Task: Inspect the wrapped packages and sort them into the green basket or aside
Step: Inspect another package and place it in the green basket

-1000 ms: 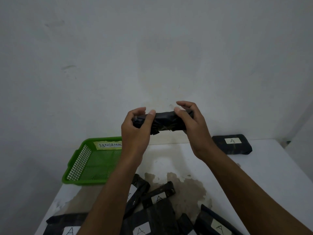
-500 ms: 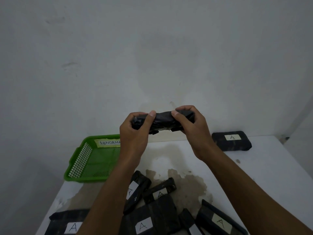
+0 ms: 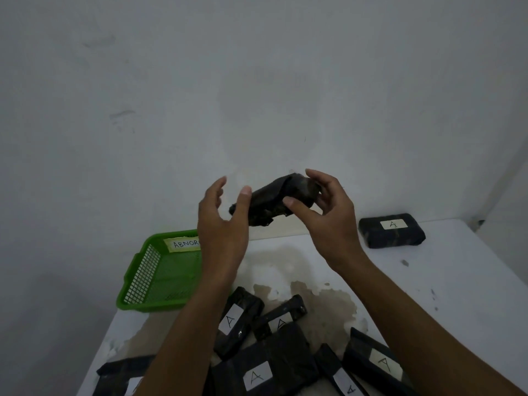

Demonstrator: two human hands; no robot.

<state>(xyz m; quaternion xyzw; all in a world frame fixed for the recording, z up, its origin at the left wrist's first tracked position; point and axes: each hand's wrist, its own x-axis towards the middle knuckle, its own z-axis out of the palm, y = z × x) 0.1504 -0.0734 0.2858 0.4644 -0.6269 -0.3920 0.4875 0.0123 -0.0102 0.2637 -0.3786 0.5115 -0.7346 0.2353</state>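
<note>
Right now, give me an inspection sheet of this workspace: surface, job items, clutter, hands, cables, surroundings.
Surface: white table, with a brownish stain at its middle.
Job's things: held package up in the air, tilted, wrap creased; green basket at the table's left, label partly hidden, no package visible inside; one package set aside at far right, labelled A; pile of packages at the near edge, labelled A.
Clutter: small dark specks on the right.
Hands: left hand open, thumb on the package; right hand gripping its upper end.
Cables: nothing seen.
Surroundings: bare pale wall, scuffed.
</note>
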